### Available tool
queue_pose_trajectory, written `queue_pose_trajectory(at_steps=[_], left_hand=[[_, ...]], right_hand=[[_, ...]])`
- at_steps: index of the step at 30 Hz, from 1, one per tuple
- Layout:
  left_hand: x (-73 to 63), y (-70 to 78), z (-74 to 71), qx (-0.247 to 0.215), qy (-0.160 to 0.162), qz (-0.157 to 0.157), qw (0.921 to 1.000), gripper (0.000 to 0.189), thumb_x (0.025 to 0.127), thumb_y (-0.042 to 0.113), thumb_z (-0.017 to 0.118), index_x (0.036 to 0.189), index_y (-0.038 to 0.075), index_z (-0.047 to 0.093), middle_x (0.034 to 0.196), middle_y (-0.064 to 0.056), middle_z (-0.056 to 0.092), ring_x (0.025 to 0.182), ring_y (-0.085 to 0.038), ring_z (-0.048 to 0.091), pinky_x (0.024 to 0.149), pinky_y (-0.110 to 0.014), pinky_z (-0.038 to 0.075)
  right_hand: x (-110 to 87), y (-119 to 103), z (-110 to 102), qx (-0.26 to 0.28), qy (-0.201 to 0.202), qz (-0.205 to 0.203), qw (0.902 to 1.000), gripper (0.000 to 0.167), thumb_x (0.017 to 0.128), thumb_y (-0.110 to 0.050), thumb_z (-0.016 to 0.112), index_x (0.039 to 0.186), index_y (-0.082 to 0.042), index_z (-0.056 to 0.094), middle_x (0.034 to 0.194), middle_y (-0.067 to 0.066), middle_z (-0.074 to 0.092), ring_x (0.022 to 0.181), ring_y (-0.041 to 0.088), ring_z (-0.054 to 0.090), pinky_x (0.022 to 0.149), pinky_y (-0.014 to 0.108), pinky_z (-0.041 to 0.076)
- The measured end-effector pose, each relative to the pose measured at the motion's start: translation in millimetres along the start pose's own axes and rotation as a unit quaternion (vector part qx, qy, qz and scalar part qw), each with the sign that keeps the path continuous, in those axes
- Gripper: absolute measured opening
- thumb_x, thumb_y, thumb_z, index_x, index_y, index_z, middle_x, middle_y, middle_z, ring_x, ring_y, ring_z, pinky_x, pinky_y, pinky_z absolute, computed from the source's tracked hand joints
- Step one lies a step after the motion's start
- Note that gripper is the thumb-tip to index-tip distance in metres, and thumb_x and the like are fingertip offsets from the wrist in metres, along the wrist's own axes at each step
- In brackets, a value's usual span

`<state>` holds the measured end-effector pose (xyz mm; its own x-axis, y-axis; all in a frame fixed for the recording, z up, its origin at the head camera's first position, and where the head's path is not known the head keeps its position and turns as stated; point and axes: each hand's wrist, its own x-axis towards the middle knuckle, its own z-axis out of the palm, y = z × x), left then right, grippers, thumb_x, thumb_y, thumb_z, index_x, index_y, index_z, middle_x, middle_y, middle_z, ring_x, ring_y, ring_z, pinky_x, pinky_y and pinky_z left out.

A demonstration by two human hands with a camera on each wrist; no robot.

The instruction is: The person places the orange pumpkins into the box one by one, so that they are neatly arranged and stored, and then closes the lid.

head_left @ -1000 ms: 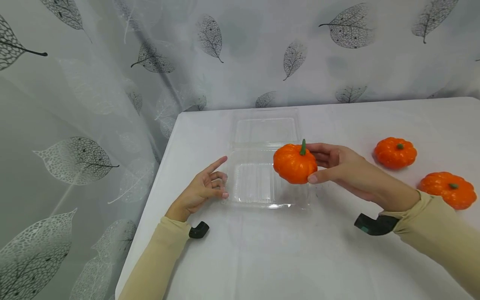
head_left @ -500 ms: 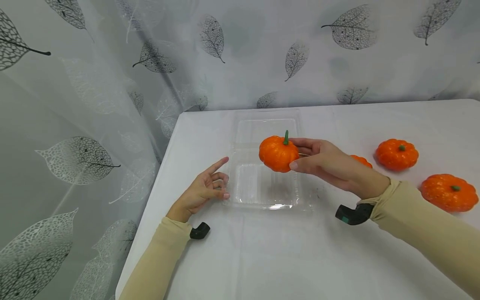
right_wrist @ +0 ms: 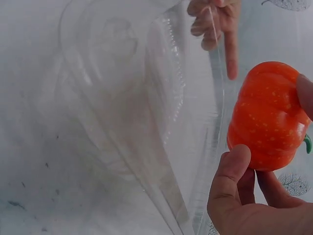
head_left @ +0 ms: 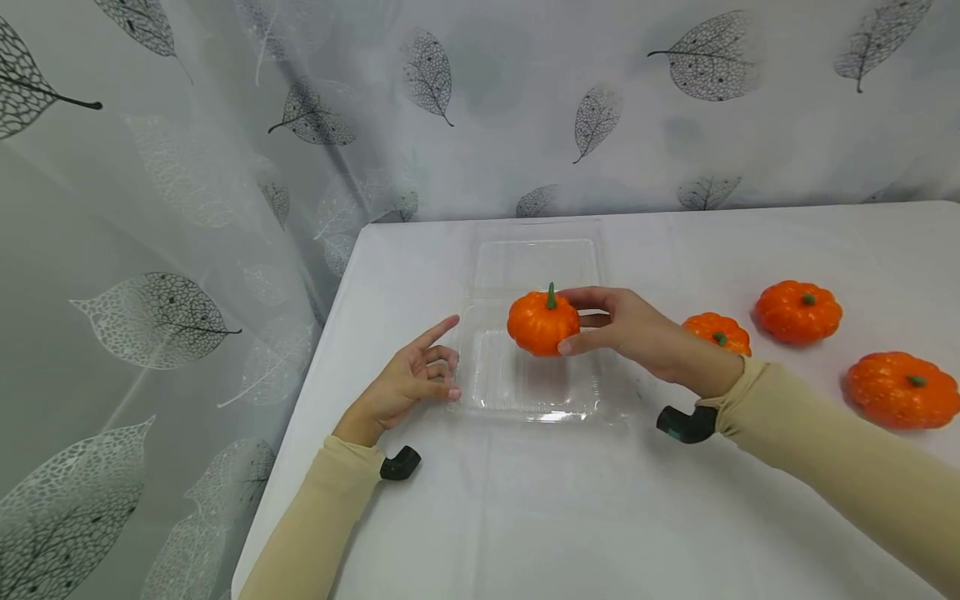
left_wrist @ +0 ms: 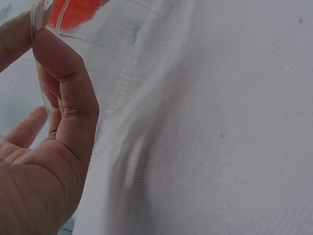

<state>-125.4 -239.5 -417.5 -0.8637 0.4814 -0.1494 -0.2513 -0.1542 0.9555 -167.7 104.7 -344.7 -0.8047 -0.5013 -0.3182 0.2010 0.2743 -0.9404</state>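
My right hand (head_left: 637,333) holds a small orange pumpkin (head_left: 542,323) with a green stem, thumb on one side and fingers on the other. The pumpkin is over the near half of an open clear plastic clamshell container (head_left: 491,379). In the right wrist view the held pumpkin (right_wrist: 266,117) has pale speckles, and the clear container wall (right_wrist: 195,98) is beside it. My left hand (head_left: 408,379) is at the container's left edge. In the left wrist view, the left thumb and a finger (left_wrist: 73,98) pinch the container's rim (left_wrist: 39,19).
To the right on the white table (head_left: 555,517) lie three more orange pumpkins: a partly hidden one (head_left: 716,332) behind the right forearm, a back one (head_left: 798,312) and a right one (head_left: 903,390). A leaf-patterned curtain (head_left: 510,100) hangs behind and at left.
The right hand has carried its pumpkin leftward over the container, rising and then lowering a little. A pumpkin behind the right arm has come into sight. The left hand stays in place.
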Motion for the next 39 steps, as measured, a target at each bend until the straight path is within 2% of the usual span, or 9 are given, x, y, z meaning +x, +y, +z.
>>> queue_pose_trajectory(at_steps=[3, 8, 14, 21, 32, 39], left_hand=[[-0.5, 0.5, 0.0, 0.000, -0.002, 0.001, 1.0000, 0.107, 0.075, -0.022, 0.072, 0.162, 0.016, 0.023, 0.105, -0.007, 0.050, 0.076, -0.014, 0.056, 0.072, -0.025, 0.057], [-0.9, 0.9, -0.6, 0.000, -0.006, 0.004, 1.0000, 0.107, 0.075, -0.022, 0.072, 0.162, 0.015, 0.022, 0.105, -0.007, 0.051, 0.076, -0.014, 0.056, 0.072, -0.025, 0.057], [-1.8, 1.4, 0.0, 0.001, -0.001, -0.002, 1.0000, 0.106, 0.076, -0.021, 0.073, 0.162, 0.019, 0.025, 0.105, -0.007, 0.051, 0.076, -0.014, 0.056, 0.072, -0.025, 0.057], [-2.4, 1.9, 0.9, -0.006, -0.003, -0.002, 1.0000, 0.107, 0.075, -0.024, 0.071, 0.162, 0.017, 0.024, 0.105, -0.007, 0.051, 0.075, -0.013, 0.056, 0.072, -0.025, 0.057], [-2.1, 0.2, 0.4, -0.010, -0.003, -0.001, 0.9999, 0.107, 0.075, -0.024, 0.071, 0.162, 0.017, 0.025, 0.105, -0.007, 0.051, 0.076, -0.012, 0.056, 0.071, -0.024, 0.056], [-3.8, 0.6, 0.5, -0.013, -0.005, 0.001, 0.9999, 0.107, 0.075, -0.023, 0.071, 0.162, 0.016, 0.024, 0.105, -0.007, 0.051, 0.076, -0.013, 0.056, 0.072, -0.024, 0.056]], right_hand=[[1.5, 0, 3, -0.044, 0.006, -0.010, 0.9990, 0.078, 0.085, -0.016, 0.083, 0.151, -0.004, 0.042, 0.150, 0.013, 0.045, 0.135, 0.034, 0.047, 0.108, 0.047, 0.043], [3.9, 3, 4, -0.105, 0.010, -0.038, 0.9937, 0.080, 0.084, -0.019, 0.085, 0.149, -0.001, 0.043, 0.147, 0.015, 0.048, 0.130, 0.034, 0.052, 0.102, 0.043, 0.049], [5.7, 5, 7, -0.154, 0.000, -0.062, 0.9862, 0.078, 0.084, -0.016, 0.084, 0.148, 0.004, 0.043, 0.145, 0.020, 0.049, 0.129, 0.038, 0.052, 0.100, 0.043, 0.050], [4.8, 6, 11, -0.221, -0.006, -0.061, 0.9733, 0.078, 0.084, -0.012, 0.084, 0.147, 0.006, 0.042, 0.145, 0.021, 0.048, 0.131, 0.039, 0.050, 0.099, 0.045, 0.051], [6.1, 14, 15, -0.258, -0.001, -0.074, 0.9634, 0.078, 0.084, -0.009, 0.083, 0.147, 0.007, 0.042, 0.143, 0.022, 0.048, 0.129, 0.039, 0.051, 0.095, 0.044, 0.053], [6.4, 18, 18, -0.301, 0.012, -0.092, 0.9491, 0.077, 0.082, -0.007, 0.084, 0.146, 0.009, 0.044, 0.139, 0.022, 0.051, 0.126, 0.037, 0.053, 0.094, 0.045, 0.054]])
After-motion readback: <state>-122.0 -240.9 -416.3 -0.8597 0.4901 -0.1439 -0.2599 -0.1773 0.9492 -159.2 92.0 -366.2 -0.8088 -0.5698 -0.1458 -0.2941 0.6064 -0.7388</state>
